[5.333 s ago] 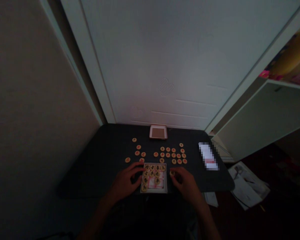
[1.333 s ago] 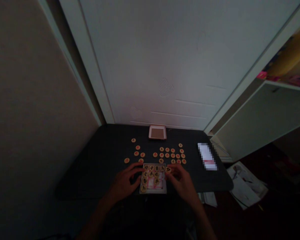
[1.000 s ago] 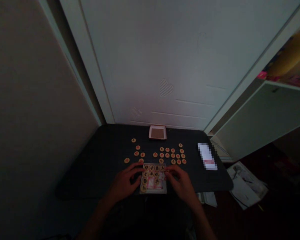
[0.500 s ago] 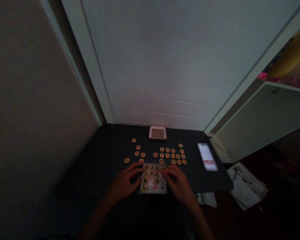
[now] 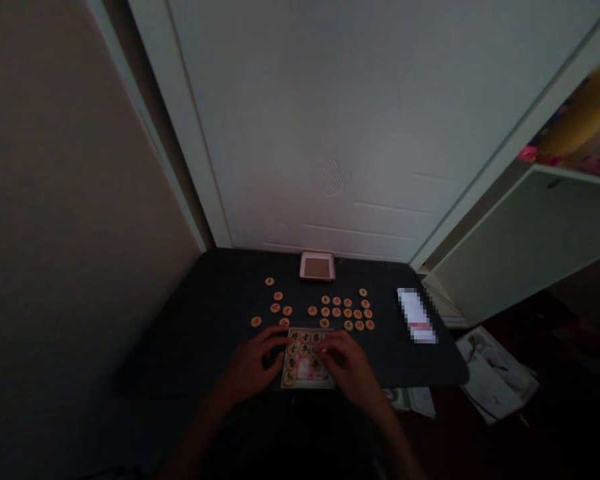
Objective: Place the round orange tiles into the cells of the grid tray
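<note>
Several round pieces (image 5: 292, 364) with dark characters are lying inside an open, shallow box (image 5: 306, 371), which is sitting at the near edge of the dark tabletop (image 5: 190, 333). They are lining its 12 o'clock and 9 o'clock sides. The left hand (image 5: 253, 363) is resting against the box's 9 o'clock wall, loosely curved, thumb and fingers standing apart. The right hand (image 5: 347, 363) is reaching over the box from 3 o'clock, its thumb and fingers drawing close together above the pieces; whether they are gripping one cannot be told. Loose pieces (image 5: 337, 312), many bearing red characters, are lying beyond the box between 10 and 2 o'clock. Farther off, a shallow tray (image 5: 317, 269) is standing at 12 o'clock, and a pixelated white item (image 5: 417, 315) is lying past 2 o'clock.
</note>
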{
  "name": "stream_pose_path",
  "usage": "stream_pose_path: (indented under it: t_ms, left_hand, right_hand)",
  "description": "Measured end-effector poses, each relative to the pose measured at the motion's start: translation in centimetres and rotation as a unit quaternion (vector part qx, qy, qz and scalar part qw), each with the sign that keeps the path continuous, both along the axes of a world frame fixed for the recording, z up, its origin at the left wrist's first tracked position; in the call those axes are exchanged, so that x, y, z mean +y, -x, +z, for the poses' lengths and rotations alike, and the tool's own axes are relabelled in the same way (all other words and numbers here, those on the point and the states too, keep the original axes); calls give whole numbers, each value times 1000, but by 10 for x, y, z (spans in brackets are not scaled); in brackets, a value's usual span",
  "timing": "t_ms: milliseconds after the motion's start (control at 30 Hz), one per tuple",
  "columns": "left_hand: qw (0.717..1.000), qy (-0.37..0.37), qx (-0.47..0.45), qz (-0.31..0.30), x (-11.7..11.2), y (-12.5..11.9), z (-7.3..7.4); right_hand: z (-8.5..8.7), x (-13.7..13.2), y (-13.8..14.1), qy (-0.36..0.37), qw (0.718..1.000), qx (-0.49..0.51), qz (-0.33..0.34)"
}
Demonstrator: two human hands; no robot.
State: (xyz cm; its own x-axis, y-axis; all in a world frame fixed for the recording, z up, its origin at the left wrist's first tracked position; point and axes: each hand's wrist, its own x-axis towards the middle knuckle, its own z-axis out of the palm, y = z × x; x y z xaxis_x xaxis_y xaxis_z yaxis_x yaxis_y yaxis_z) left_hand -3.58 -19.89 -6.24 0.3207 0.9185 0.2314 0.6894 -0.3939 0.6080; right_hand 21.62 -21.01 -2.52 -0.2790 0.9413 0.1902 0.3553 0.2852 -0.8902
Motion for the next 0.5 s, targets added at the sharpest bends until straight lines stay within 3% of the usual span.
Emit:
stream_pose_path:
  t_ms: [500]
  left_hand:
    - [1000,-1,2,5,0,0,-2]
  right_hand:
    - [0,-1,5,-10,1000,-9,19]
